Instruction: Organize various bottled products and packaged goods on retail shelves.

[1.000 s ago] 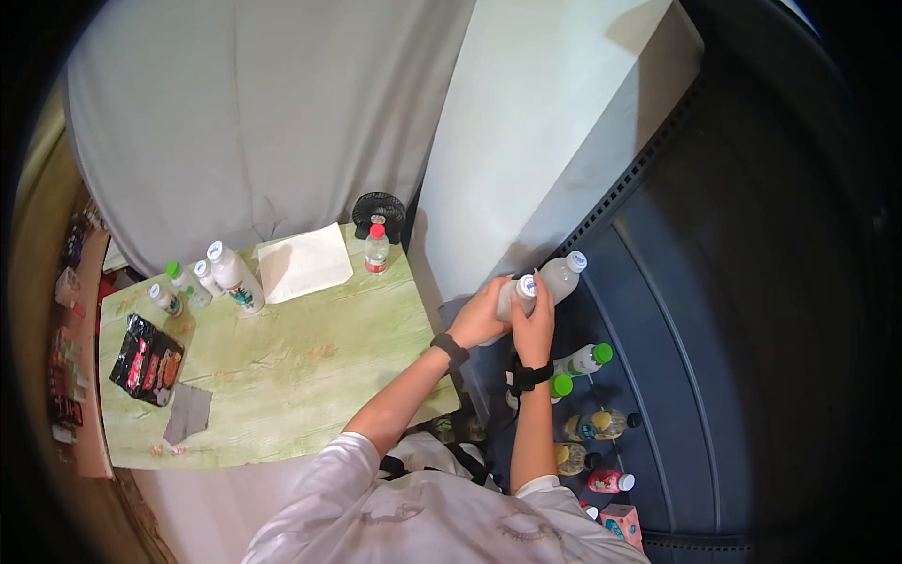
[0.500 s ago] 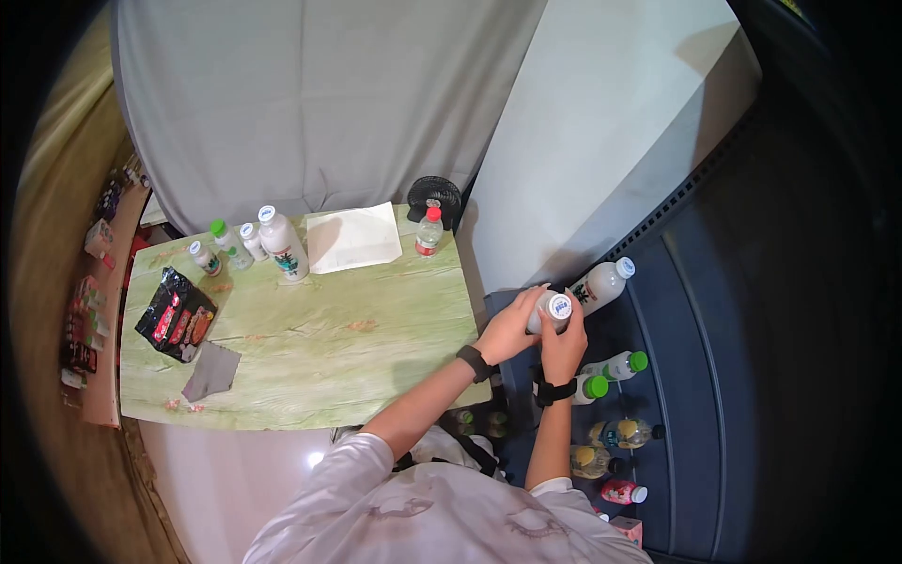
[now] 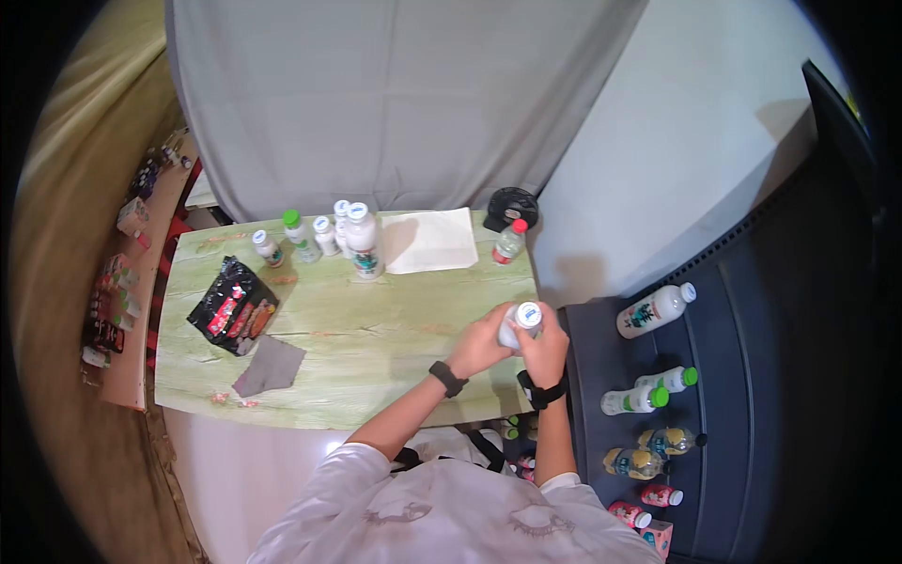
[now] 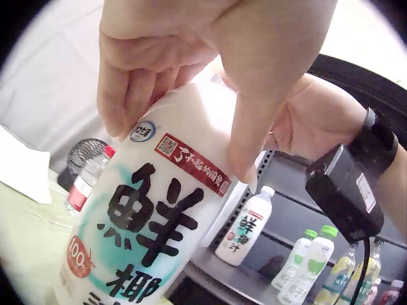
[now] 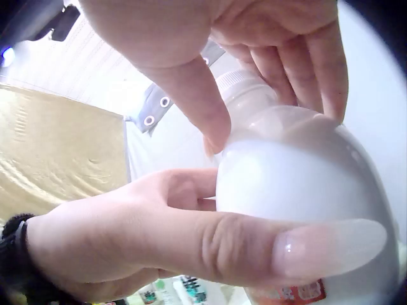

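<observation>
Both hands hold a large white bottle (image 3: 513,335) with a white cap over the table's right end. The left hand (image 3: 477,346) grips it from the left, and the right hand (image 3: 545,355) from the right. In the left wrist view, fingers and thumb of the left hand (image 4: 222,44) clasp the shoulder of the bottle (image 4: 149,222), its label with large black characters facing the camera. In the right wrist view, the right hand (image 5: 267,38) curls round the neck of the bottle (image 5: 286,184), with the left thumb lying across its side.
On the green table (image 3: 376,320) are several bottles at the back, a black packet (image 3: 235,305), grey cloth (image 3: 271,367), paper (image 3: 430,242), a red-capped bottle (image 3: 508,243) and a fan (image 3: 512,209). The dark shelf (image 3: 592,348) at right holds another white bottle (image 3: 650,312) and several drinks.
Both hands have carried the bottle left, from beside the shelf's white bottle to over the table's right end. The head view has turned left. Both hands still grip the bottle.
</observation>
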`<state>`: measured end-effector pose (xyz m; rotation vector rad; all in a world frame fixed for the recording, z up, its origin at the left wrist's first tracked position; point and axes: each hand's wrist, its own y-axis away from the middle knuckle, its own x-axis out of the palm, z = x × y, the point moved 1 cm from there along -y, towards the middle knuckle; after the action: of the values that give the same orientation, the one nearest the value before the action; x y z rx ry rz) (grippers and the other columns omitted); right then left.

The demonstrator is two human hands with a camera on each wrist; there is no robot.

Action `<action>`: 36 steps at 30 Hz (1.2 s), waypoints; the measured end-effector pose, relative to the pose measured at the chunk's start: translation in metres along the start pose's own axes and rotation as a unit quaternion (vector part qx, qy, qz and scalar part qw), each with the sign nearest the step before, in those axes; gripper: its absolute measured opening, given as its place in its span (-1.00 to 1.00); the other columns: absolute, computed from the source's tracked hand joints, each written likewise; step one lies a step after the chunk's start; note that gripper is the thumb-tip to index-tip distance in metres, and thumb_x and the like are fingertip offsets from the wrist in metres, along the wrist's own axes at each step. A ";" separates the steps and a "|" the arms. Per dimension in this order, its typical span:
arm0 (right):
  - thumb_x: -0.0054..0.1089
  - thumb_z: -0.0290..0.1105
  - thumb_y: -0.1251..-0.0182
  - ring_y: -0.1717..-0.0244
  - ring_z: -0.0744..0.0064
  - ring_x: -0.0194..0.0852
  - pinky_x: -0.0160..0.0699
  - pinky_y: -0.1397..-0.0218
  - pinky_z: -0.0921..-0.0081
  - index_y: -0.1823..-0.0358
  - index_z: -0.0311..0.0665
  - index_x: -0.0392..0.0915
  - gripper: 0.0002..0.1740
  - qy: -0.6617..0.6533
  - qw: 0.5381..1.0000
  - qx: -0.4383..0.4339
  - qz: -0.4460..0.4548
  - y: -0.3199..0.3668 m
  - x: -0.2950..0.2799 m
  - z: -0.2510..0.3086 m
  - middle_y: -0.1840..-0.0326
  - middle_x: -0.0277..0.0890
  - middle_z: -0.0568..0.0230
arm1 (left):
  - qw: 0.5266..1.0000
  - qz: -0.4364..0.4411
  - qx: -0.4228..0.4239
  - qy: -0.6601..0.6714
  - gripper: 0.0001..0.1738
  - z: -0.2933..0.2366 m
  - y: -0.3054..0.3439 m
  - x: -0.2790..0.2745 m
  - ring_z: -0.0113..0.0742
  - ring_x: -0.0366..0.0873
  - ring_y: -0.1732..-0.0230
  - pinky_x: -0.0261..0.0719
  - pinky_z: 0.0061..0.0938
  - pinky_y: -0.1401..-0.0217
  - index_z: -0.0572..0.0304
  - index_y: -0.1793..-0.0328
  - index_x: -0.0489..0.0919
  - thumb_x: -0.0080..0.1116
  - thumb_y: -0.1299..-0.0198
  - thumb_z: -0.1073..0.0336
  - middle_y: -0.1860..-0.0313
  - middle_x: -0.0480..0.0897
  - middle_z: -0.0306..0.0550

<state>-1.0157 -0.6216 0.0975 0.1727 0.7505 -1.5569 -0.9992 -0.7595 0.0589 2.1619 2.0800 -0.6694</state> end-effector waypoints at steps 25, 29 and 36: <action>0.42 -0.22 -0.06 0.27 -0.13 0.64 0.58 0.23 0.07 0.00 -0.22 0.46 -0.50 -0.066 0.946 -0.183 0.258 -0.032 0.390 0.205 0.32 0.64 -0.06 | 0.928 -0.290 -0.187 -0.141 0.06 0.155 0.094 -0.355 0.24 0.56 -0.11 0.56 -0.13 -0.11 0.27 -0.46 0.14 0.50 0.22 0.32 -0.15 0.55 0.33; 0.41 -0.24 -0.06 0.21 -0.13 0.63 0.58 0.18 0.09 0.00 -0.25 0.45 -0.50 -0.064 0.939 -0.196 0.276 -0.045 0.422 0.215 0.27 0.64 -0.08 | 0.917 -0.302 -0.165 -0.202 -0.04 0.162 0.087 -0.381 0.24 0.56 -0.10 0.57 -0.10 -0.08 0.26 -0.40 0.22 0.47 0.18 0.32 -0.16 0.54 0.29; 0.40 -0.22 -0.10 0.16 -0.10 0.64 0.59 0.13 0.14 0.01 -0.25 0.47 -0.53 -0.065 0.938 -0.172 0.293 -0.057 0.457 0.224 0.24 0.65 -0.05 | 0.898 -0.306 -0.213 -0.232 -0.05 0.189 0.076 -0.405 0.24 0.55 -0.11 0.57 -0.09 -0.10 0.32 -0.41 0.22 0.46 0.15 0.31 -0.20 0.50 0.35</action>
<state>-1.0670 -1.1284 0.0481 0.0262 0.7660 -0.8477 -0.9709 -1.2095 0.0117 0.9865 2.3200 -0.6062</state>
